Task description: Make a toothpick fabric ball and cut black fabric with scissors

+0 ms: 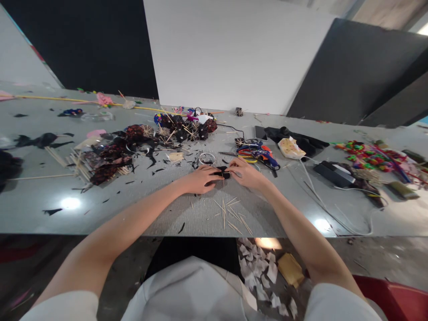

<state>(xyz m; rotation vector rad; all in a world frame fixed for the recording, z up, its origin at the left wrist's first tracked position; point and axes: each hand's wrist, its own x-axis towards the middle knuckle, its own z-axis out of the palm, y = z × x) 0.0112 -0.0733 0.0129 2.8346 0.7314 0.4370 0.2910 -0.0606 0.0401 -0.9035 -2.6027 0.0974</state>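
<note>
My left hand [201,179] is closed on a small black piece [222,173], soft-looking like cloth, held low over the table. From the other side, the fingers of my right hand [246,174] pinch at its right end, where a thin pale toothpick shows against the black. My fingers partly cover both. Nearer to me, several loose toothpicks [239,218] lie scattered on the grey tabletop. Just beyond my left hand is a clear-white ring [207,158], perhaps a roll of tape. Scissors and pliers-like tools with blue and orange handles [264,154] lie beyond my right hand.
Dark spiky balls stuck with sticks [190,130] cluster at the back. A pile of dark wrapped bundles and sticks [107,160] is at left, amid black scraps. At right are a yellowish box [290,148], a white cable [312,187], a black device [334,174] and colourful pompoms [366,156].
</note>
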